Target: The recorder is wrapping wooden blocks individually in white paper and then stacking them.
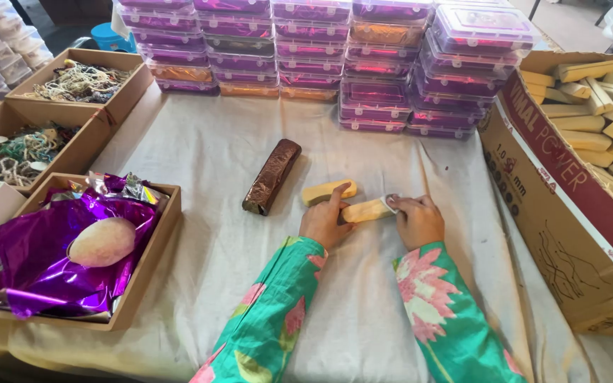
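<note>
Looking down from the head view, a pale yellow bar (367,210) is seen held on the white cloth (200,149) between two hands. The left hand (324,223) is curled, its index finger stretched forward so that the tip touches a second yellow bar (328,191) lying just beyond, while its thumb side rests against the near end of the held bar. The right hand (418,221) is closed around the far end of that bar, where a small white patch is pinched under the fingertips; whether this is tape or a label cannot be told. Both forearms are covered by green sleeves with pink flowers.

Just left of the two bars, a long block wrapped in brown foil (272,176) lies at a slant on the cloth, apart from the hands. At the left edge, a shallow cardboard tray (152,255) is filled with purple foil sheets (44,262), on which an oval cream-coloured lump (102,242) rests. Two further trays behind it hold tangled cords. Stacks of clear plastic boxes (363,64) with purple contents are lined along the back. At the right, a large carton (569,213) is filled with many more yellow bars (597,106).
</note>
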